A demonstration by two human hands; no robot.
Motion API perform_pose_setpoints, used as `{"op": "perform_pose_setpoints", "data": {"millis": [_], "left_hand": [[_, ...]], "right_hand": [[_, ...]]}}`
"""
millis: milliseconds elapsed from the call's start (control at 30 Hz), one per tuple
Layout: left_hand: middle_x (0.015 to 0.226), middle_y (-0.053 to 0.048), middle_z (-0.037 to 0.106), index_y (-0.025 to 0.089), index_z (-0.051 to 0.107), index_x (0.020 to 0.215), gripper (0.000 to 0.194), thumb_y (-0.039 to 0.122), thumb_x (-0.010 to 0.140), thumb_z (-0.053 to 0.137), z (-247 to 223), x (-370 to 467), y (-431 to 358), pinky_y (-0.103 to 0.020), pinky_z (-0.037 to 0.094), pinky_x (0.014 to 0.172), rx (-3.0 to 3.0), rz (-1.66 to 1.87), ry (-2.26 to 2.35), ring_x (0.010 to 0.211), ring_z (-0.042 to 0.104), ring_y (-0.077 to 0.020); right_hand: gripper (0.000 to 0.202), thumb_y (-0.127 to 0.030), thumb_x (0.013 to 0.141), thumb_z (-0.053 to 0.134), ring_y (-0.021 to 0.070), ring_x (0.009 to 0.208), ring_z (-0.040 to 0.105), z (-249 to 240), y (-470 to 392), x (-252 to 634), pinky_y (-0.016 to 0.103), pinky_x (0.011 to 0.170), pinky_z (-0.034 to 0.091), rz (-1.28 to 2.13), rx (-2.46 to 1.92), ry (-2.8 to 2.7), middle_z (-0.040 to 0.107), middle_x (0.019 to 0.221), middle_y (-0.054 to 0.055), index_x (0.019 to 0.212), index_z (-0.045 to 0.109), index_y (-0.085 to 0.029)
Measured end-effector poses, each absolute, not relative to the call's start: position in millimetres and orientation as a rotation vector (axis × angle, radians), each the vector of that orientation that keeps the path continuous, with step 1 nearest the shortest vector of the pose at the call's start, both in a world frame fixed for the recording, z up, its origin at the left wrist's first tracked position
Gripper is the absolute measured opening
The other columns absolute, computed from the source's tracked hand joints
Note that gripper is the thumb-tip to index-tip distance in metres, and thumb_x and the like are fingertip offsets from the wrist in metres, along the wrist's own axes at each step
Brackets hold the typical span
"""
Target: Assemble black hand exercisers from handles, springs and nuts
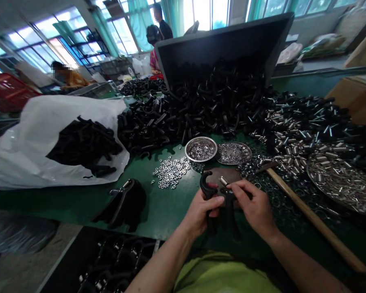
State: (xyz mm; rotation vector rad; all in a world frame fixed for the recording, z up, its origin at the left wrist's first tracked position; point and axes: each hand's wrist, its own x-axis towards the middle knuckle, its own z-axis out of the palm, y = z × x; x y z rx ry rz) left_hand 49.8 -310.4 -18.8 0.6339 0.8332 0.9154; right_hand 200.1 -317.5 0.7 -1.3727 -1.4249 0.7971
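Observation:
My left hand [203, 209] is closed round a black curved plastic part [206, 185], its hooked end rising above the fingers. My right hand [254, 205] pinches at the upper end of a second black piece [230, 211], close to a small metal spring [223, 180]. Both pieces hang down between the hands, and whether they are joined is too dark to tell. A grey metal plate [213, 176] lies just behind them on the green table [167, 207]. What exactly the right fingertips grip is hard to make out.
Metal nuts [172, 171] lie left of a round steel bowl [200, 149] and an oval tray [234, 153]. A hammer's wooden handle [317, 219] slants at the right, beside a spring-filled tray [347, 183]. Black parts [201, 110] spill from a grey bin [225, 44]. A white sack [64, 110] sits left.

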Motion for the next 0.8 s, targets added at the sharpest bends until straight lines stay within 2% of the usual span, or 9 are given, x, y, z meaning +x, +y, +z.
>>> {"op": "perform_pose_setpoints", "data": {"millis": [67,200,367,500,567,667,733,800], "left_hand": [[0.069,0.006,0.045,0.019,0.048,0.099,0.055,0.027,0.056,0.081,-13.9,54.5,-318.7,-0.015,0.02,0.041,0.648,0.905,0.846,0.049,0.036,-0.0024],[0.066,0.007,0.042,0.021,0.047,0.1,0.056,0.029,0.056,0.081,-6.5,53.5,-320.4,-0.015,0.021,0.042,0.756,0.866,0.958,0.05,0.034,-0.0032],[0.083,0.001,0.053,0.019,0.049,0.098,0.058,0.026,0.051,0.082,-3.2,53.7,-324.3,-0.021,0.039,0.058,0.972,0.9,1.093,0.068,0.048,-0.0108],[0.09,0.0,0.056,0.02,0.05,0.101,0.056,0.027,0.054,0.08,-2.4,58.8,-331.0,-0.023,0.042,0.066,1.01,0.936,1.037,0.077,0.052,-0.0134],[0.085,0.001,0.055,0.021,0.05,0.103,0.058,0.026,0.054,0.08,-2.9,60.0,-331.7,-0.021,0.042,0.061,0.969,0.935,1.023,0.07,0.051,-0.0107],[0.072,0.005,0.051,0.022,0.047,0.106,0.06,0.028,0.056,0.079,-5.7,58.6,-328.6,-0.017,0.033,0.044,0.862,0.828,1.014,0.052,0.043,-0.0057],[0.071,0.006,0.05,0.022,0.046,0.111,0.062,0.029,0.058,0.078,-8.3,56.6,-325.7,-0.016,0.028,0.039,0.796,0.78,0.975,0.047,0.039,-0.0043],[0.075,0.005,0.052,0.024,0.042,0.119,0.068,0.028,0.06,0.076,-10.6,54.5,-323.5,-0.015,0.027,0.037,0.786,0.763,0.957,0.046,0.039,-0.0038]], "right_hand": [[0.026,-0.037,0.087,0.05,0.0155,0.067,0.062,3.3,-322.5,197.2,0.024,0.06,0.045,0.684,-1.345,-1.517,0.068,0.073,0.002,0.076,0.065,-0.02],[0.02,-0.03,0.087,0.051,0.0136,0.063,0.062,1.2,-327.3,196.8,0.023,0.061,0.044,0.501,-1.321,-1.636,0.066,0.068,-0.001,0.074,0.062,-0.02],[0.019,-0.027,0.088,0.051,0.0117,0.057,0.059,-3.6,-332.9,199.2,0.022,0.057,0.043,0.44,-1.293,-1.7,0.064,0.063,-0.002,0.071,0.059,-0.021],[0.022,-0.027,0.088,0.05,0.0112,0.055,0.058,-6.5,-337.0,198.5,0.022,0.056,0.042,0.447,-1.277,-1.732,0.062,0.06,-0.002,0.068,0.057,-0.021],[0.022,-0.026,0.088,0.05,0.0112,0.056,0.059,-5.6,-336.1,199.3,0.022,0.056,0.042,0.447,-1.282,-1.736,0.061,0.06,-0.002,0.068,0.057,-0.021],[0.018,-0.027,0.089,0.048,0.0128,0.064,0.062,-2.8,-332.2,204.7,0.023,0.059,0.044,0.481,-1.237,-1.818,0.065,0.069,0.0,0.078,0.061,-0.021],[0.017,-0.029,0.088,0.049,0.0148,0.069,0.063,-3.5,-330.4,210.0,0.024,0.062,0.046,0.422,-1.156,-1.909,0.066,0.075,0.003,0.085,0.063,-0.02],[0.018,-0.031,0.087,0.049,0.0158,0.067,0.061,-7.9,-329.8,214.4,0.026,0.062,0.046,0.331,-1.114,-1.935,0.065,0.072,0.005,0.085,0.063,-0.02]]}}
